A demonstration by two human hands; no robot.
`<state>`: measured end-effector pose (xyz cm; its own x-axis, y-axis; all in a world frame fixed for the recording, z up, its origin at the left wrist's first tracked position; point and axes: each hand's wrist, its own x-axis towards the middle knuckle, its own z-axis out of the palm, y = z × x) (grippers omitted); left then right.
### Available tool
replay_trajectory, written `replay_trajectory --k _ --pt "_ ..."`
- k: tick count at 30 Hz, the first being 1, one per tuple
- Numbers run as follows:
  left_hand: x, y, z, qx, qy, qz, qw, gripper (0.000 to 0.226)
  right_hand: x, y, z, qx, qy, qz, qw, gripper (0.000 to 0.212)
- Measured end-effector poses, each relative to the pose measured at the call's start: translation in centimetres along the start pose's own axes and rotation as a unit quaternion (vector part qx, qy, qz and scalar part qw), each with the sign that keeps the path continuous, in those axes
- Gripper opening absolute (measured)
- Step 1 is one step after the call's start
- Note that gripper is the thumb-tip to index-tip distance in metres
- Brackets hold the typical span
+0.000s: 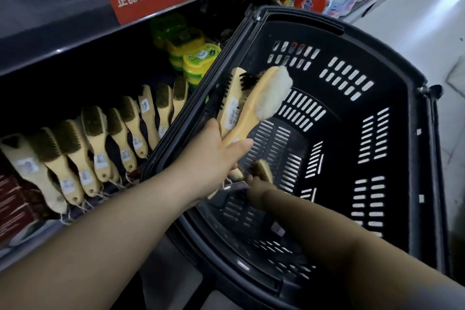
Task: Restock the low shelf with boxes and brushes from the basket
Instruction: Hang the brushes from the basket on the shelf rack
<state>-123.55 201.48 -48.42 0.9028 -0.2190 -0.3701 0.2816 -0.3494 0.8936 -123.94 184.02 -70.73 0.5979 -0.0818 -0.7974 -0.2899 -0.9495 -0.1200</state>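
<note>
Your left hand (216, 156) is clamped on the handles of a pair of brushes (254, 106), held inside the black basket (302, 14). Just below it, your right hand (254, 185) touches a third brush (264, 170) at the basket floor, and I cannot tell whether it grips. Left of both hands, a row of brushes (100, 143) lines the low shelf (37, 236).

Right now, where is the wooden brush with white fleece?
Head view, centre: the left hand grips the white-fleece wooden brush over the black plastic basket.

We see a glossy black plastic basket (402, 133), smooth pale wooden brushes (97, 141) with paper labels (100, 160), one fleecy head (276, 93), matt metal shelving (50, 22).
</note>
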Motion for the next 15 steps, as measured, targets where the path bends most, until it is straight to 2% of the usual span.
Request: replay_trajectory --k 4,7,9,11,13,14,15 --pt "0.3 -0.3 0.1 -0.049 -0.008 -0.017 0.999 0.03 -0.1 -0.7 1.3 0.024 0.028 0.016 0.999 0.039" --pt "0.2 -0.2 0.1 -0.093 -0.015 -0.029 0.995 0.034 -0.3 -0.3 1.6 0.044 0.017 0.035 0.998 0.044" --pt "0.1 -0.3 0.2 -0.117 -0.008 -0.034 0.993 0.037 -0.5 0.0 2.3 0.071 0.039 0.077 0.994 0.053" --pt "-0.1 -0.4 0.3 -0.132 0.003 -0.033 0.991 0.038 -1.0 -0.6 2.5 0.117 0.031 0.119 0.985 0.057" --pt "-0.4 -0.5 0.4 -0.137 0.01 -0.029 0.99 0.043 -1.5 -0.8 1.8 0.154 -0.002 0.108 0.982 0.044" --pt "-0.5 -0.5 0.4 -0.138 0.011 -0.028 0.99 0.051 -2.2 -1.4 1.0 0.192 -0.011 0.11 0.975 0.04" --pt "-0.6 -0.4 0.4 -0.14 0.011 -0.029 0.99 0.059 -2.6 -1.7 0.4 0.184 -0.041 0.101 0.977 0.038"
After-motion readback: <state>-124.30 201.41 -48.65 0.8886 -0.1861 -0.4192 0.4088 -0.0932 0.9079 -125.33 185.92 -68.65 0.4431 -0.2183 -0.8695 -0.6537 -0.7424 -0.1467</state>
